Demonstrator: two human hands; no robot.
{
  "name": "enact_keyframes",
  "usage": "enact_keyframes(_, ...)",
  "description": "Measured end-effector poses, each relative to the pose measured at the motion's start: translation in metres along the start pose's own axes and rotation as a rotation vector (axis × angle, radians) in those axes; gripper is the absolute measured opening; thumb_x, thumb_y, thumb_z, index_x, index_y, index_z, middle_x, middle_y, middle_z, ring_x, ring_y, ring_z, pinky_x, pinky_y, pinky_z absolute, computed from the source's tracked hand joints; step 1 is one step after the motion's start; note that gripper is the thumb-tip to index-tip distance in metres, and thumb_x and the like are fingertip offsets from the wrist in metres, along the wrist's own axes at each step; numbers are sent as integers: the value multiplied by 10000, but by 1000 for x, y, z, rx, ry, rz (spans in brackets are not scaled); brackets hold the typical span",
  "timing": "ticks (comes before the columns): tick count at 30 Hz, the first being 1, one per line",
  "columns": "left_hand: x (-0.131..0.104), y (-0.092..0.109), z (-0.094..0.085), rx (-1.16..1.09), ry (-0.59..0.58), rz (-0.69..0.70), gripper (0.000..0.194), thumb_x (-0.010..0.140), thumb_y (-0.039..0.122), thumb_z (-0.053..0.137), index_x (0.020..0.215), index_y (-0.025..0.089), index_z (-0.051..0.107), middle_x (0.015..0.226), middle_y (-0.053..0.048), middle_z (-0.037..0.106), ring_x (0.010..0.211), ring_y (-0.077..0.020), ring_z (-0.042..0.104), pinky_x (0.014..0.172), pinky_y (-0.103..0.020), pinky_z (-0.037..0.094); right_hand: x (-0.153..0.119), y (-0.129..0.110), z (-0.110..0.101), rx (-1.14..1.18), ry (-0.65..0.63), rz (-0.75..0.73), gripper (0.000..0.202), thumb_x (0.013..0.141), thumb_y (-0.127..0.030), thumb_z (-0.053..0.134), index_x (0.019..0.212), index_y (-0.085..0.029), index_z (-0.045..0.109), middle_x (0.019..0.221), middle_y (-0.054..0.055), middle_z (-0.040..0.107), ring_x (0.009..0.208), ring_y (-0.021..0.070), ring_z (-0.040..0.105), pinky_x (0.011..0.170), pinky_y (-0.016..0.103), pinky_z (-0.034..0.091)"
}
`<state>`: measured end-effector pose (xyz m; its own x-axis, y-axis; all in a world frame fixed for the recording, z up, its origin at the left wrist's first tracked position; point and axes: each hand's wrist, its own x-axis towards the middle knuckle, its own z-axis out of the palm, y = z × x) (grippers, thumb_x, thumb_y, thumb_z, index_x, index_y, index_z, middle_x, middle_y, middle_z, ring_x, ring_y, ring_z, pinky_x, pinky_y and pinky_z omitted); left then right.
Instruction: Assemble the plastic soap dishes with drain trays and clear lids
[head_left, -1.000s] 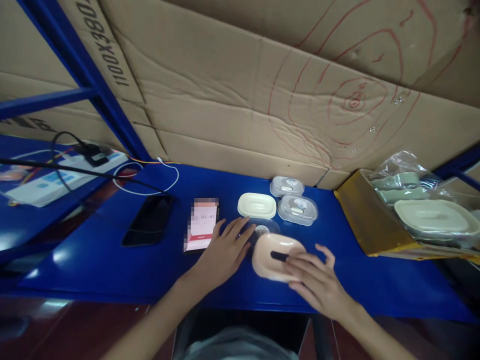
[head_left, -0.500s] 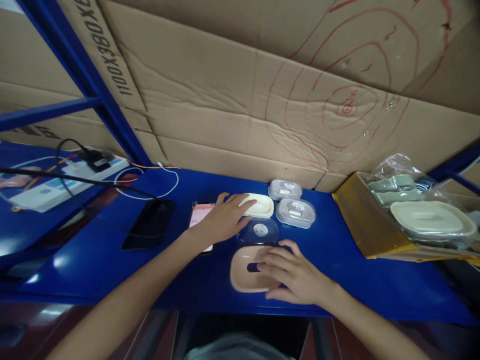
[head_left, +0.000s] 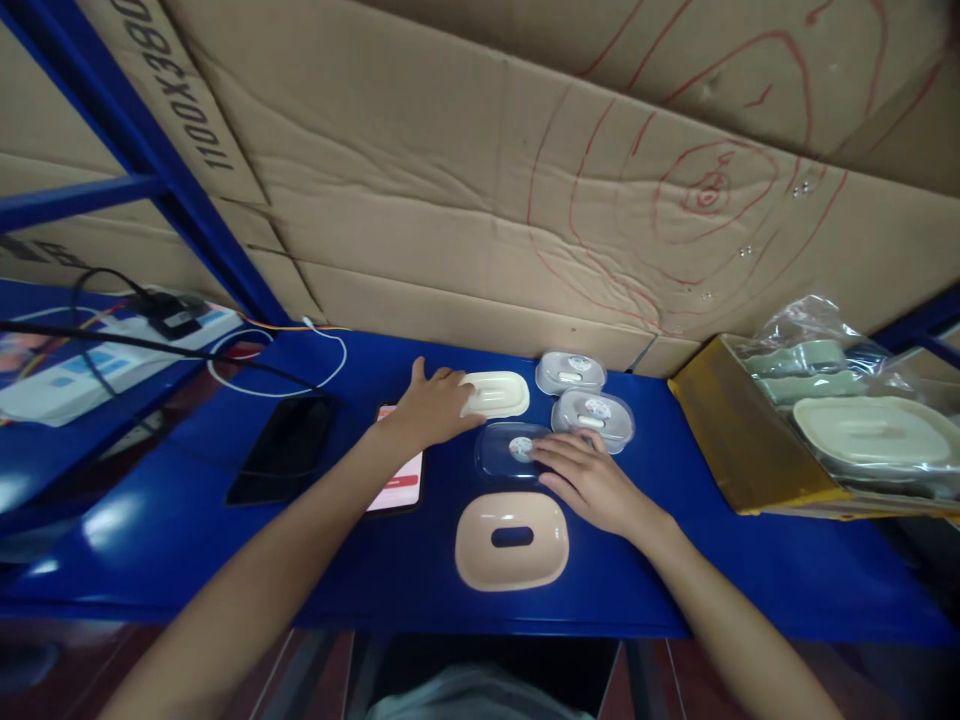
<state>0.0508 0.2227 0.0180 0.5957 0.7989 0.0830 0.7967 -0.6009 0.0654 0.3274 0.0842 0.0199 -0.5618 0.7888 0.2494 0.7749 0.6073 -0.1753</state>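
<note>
On the blue table, my left hand (head_left: 439,405) rests its fingertips on the left end of a cream oval dish (head_left: 501,394), fingers apart. My right hand (head_left: 589,475) reaches over the right end of a clear plastic lid (head_left: 499,450) with a round sticker, its fingers spread. Whether those fingertips touch the lid is hard to tell. Nearest the front edge lies a pink-beige oval tray (head_left: 512,570) with a slot in its middle, untouched. Two clear-covered dishes (head_left: 570,373) (head_left: 607,425) sit behind my right hand.
A lit phone (head_left: 401,485) lies partly under my left forearm, with a dark phone (head_left: 281,450) further left. A power strip (head_left: 112,365) and cables are at the far left. At right, an open carton (head_left: 720,430) holds bagged dishes. Cardboard (head_left: 420,170) stands behind.
My right hand has lifted off the pink-beige tray and moved up to the clear lid. My left hand and the cream dish have shifted slightly left. The camera view has shifted a little.
</note>
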Motion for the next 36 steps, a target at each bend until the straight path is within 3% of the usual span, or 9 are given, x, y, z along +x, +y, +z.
enact_keyframes(3,-4,-8,-2,-8,-35,-23,300,946,414,723,1144,189,728,1352,-193,665,1310,-417,558,1188,-751,133,-1,-4,2,-60,26,31,373,1108,-379,537,1450,-279,650,1439,93,703,1380,303,610,1246,636,308)
enact_keyframes(8,2,-19,-6,-93,-122,-1,277,873,453,766,988,212,690,1346,-151,647,1273,-385,581,1132,-720,293,-4,-9,5,-81,48,68,406,1116,-422,516,1467,-252,629,1451,107,692,1401,320,576,1285,710,142)
enact_keyframes(14,0,-26,-23,-125,-25,-1,259,893,437,728,973,206,641,1280,-126,630,1267,-337,593,1196,-630,293,-8,-9,6,-131,41,90,443,1109,-439,526,1493,-231,604,1486,119,665,1412,329,570,1286,716,156)
enact_keyframes(17,-27,-30,-31,-129,100,-9,257,935,446,692,1015,215,614,1366,-143,586,1329,-342,560,1223,-591,309,-10,-9,6,-151,24,95,492,1114,-459,503,1540,-218,555,1529,139,627,1465,342,524,1280,724,176)
enact_keyframes(21,-81,-22,-30,-245,299,41,311,998,544,619,977,235,599,1447,-130,554,1317,-318,598,1169,-493,460,-4,-5,9,-164,-1,83,508,1133,-419,450,1566,-163,520,1550,172,599,1523,358,457,1274,744,173)
enact_keyframes(25,-114,-2,-22,-308,253,68,336,1035,575,572,998,244,614,1489,-135,560,1412,-331,556,1169,-493,487,21,9,15,-162,-54,90,481,1113,-254,444,1575,-140,507,1591,198,547,1554,362,416,1283,746,119)
enact_keyframes(28,-110,11,-15,-362,193,99,338,1023,581,601,1007,244,620,1523,-140,560,1458,-351,525,1170,-515,493,39,22,10,-141,-110,106,613,1002,-62,446,1610,-146,465,1632,198,495,1579,368,371,1277,752,83)
enact_keyframes(31,-92,18,-9,-411,149,125,324,1013,562,627,985,240,619,1533,-140,568,1428,-346,564,1183,-513,483,39,32,-4,-68,-72,81,732,939,-5,440,1636,-228,437,1665,155,466,1586,354,360,1271,738,137)
enact_keyframes(36,-62,24,-1,-431,17,155,252,968,478,724,1027,249,638,1598,-118,530,1416,-340,579,1180,-497,481,6,33,-16,119,111,7,477,1074,-128,434,1491,-290,597,1540,95,619,1464,284,528,1188,591,398)
